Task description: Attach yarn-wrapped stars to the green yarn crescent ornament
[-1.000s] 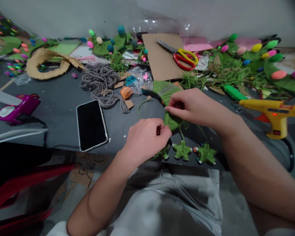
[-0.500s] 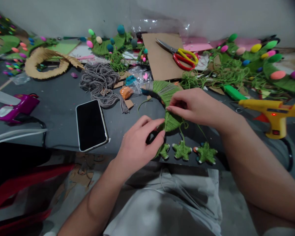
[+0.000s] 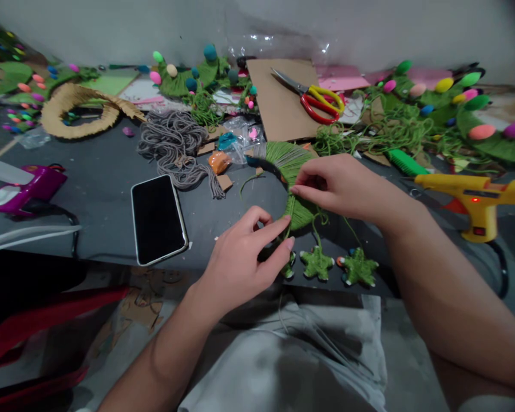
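Since one second ago, the left hand [image 3: 249, 252] has loosened its pinch; its thumb and index finger now stand apart, the index fingertip lying at the lower inner edge of the green yarn-wrapped crescent [image 3: 288, 163], just right of the frame's centre. The right hand [image 3: 332, 177] stays in the same place, pinching the crescent's inner edge between thumb and finger. Below the crescent, two green yarn stars [image 3: 316, 263] lie near the table's front edge. A smartphone [image 3: 158, 220] lies at centre left, a yellow glue gun [image 3: 476, 197] at the right, and scissors [image 3: 311, 97] rest on cardboard [image 3: 278, 109] at upper centre.
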Action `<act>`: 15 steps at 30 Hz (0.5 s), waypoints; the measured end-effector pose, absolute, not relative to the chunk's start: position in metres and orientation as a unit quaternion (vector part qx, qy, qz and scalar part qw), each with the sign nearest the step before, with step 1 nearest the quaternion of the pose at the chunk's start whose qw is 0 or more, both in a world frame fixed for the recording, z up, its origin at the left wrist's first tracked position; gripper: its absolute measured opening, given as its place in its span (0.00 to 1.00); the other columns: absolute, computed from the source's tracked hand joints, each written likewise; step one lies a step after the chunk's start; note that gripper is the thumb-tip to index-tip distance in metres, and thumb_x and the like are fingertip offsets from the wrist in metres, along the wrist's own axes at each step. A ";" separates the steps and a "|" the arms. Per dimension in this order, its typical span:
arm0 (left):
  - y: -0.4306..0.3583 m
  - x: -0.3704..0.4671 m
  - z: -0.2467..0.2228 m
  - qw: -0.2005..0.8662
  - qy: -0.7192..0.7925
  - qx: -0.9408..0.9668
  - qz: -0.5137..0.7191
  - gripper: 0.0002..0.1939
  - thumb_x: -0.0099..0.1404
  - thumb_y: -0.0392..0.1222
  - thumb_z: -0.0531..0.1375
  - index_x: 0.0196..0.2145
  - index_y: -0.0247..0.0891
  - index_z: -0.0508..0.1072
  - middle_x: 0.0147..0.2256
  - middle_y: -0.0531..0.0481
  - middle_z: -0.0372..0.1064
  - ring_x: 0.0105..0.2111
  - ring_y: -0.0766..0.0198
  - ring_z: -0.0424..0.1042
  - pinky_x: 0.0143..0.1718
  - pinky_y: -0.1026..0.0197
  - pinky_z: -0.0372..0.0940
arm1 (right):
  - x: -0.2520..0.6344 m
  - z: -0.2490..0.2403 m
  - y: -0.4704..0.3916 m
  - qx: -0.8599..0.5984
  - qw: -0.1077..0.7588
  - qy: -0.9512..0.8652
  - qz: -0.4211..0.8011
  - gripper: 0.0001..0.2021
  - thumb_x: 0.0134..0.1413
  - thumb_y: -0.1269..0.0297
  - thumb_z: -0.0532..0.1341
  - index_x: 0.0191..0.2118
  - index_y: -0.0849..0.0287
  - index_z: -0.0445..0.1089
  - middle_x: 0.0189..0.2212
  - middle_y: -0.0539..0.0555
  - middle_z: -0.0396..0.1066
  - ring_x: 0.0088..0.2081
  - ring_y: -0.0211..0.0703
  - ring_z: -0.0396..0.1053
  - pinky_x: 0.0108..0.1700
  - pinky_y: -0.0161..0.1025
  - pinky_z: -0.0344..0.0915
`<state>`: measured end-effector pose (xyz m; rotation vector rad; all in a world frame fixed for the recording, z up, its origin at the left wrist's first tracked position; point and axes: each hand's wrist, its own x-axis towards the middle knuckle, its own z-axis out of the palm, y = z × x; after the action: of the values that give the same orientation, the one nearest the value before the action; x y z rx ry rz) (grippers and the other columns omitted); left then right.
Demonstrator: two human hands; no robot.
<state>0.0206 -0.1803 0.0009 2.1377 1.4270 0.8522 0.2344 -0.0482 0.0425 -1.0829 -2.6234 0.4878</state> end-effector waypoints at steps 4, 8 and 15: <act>-0.179 0.021 -0.001 0.211 0.510 0.779 0.298 0.22 0.76 0.48 0.59 0.63 0.39 0.77 0.45 0.46 0.69 0.38 0.63 0.69 0.43 0.56 0.68 | 0.234 0.042 -0.048 -0.373 0.132 -0.903 0.168 0.08 0.65 0.61 0.63 0.34 0.58 0.74 0.27 0.52 0.74 0.28 0.40 0.68 0.34 0.40 0.58; -0.180 0.022 -0.001 0.211 0.508 0.784 0.290 0.22 0.76 0.48 0.59 0.62 0.38 0.77 0.44 0.45 0.69 0.39 0.62 0.71 0.43 0.56 0.69 | 0.233 0.042 -0.048 -0.374 0.129 -0.903 0.168 0.09 0.66 0.61 0.64 0.34 0.58 0.75 0.28 0.52 0.74 0.29 0.40 0.67 0.34 0.40 0.58; -0.181 0.021 0.001 0.207 0.502 0.785 0.298 0.22 0.76 0.48 0.59 0.61 0.36 0.78 0.43 0.46 0.70 0.39 0.62 0.71 0.43 0.56 0.69 | 0.231 0.040 -0.048 -0.387 0.132 -0.897 0.169 0.09 0.65 0.61 0.64 0.34 0.58 0.74 0.28 0.52 0.74 0.29 0.41 0.67 0.35 0.40 0.58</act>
<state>0.0214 -0.1808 0.0006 2.1864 1.3978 0.8292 0.2310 -0.0484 0.0403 -1.1230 -2.6026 0.4904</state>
